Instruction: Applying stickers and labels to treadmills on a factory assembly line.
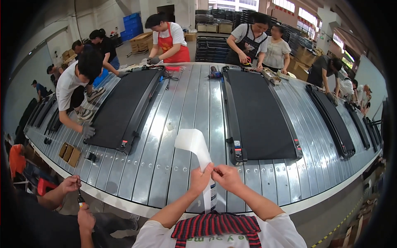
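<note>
A long white strip of label backing (193, 140) curls up in front of me over the metal table. Dark printed labels (213, 196) show on its lower part, which hangs toward my chest. My left hand (200, 178) is closed round the strip at its middle. Close beside it, my right hand (228, 177) is pinched at the strip's right edge; whether a loose label is between those fingertips is hidden. Ahead to the right lies a black treadmill-like deck (260, 111) with small labels on its near corners. A similar black deck (124, 107) lies to the left.
The slatted metal conveyor table (178, 111) curves across the view. More black decks (331, 120) lie farther right. A power drill (214, 73) and an open cardboard box (69, 153) rest on it. Co-workers stand around; one person (78, 82) crouches by the left deck, another (82, 206) holds a tool nearby.
</note>
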`<state>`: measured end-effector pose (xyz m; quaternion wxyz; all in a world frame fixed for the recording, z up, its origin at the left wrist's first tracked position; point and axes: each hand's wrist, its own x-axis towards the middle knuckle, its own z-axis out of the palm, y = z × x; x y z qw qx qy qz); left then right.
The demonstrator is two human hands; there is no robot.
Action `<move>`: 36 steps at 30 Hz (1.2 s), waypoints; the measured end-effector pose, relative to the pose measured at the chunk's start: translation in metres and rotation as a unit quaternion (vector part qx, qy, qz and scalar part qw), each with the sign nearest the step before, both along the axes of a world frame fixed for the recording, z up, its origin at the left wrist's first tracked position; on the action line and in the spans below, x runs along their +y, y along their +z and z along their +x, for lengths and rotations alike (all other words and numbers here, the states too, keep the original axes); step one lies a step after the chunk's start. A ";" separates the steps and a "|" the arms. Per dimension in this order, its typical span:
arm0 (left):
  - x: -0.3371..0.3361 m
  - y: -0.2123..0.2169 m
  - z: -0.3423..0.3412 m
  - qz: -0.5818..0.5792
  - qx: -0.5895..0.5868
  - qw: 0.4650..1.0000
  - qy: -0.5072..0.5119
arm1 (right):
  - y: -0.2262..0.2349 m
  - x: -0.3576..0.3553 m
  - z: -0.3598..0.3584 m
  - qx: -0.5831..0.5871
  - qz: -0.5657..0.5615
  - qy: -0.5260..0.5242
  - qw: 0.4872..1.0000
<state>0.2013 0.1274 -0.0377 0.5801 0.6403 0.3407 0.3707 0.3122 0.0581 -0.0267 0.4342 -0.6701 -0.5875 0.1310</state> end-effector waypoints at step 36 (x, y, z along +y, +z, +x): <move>-0.121 0.021 0.055 0.035 0.021 0.982 0.182 | 0.003 -0.096 0.115 0.302 0.054 0.053 0.950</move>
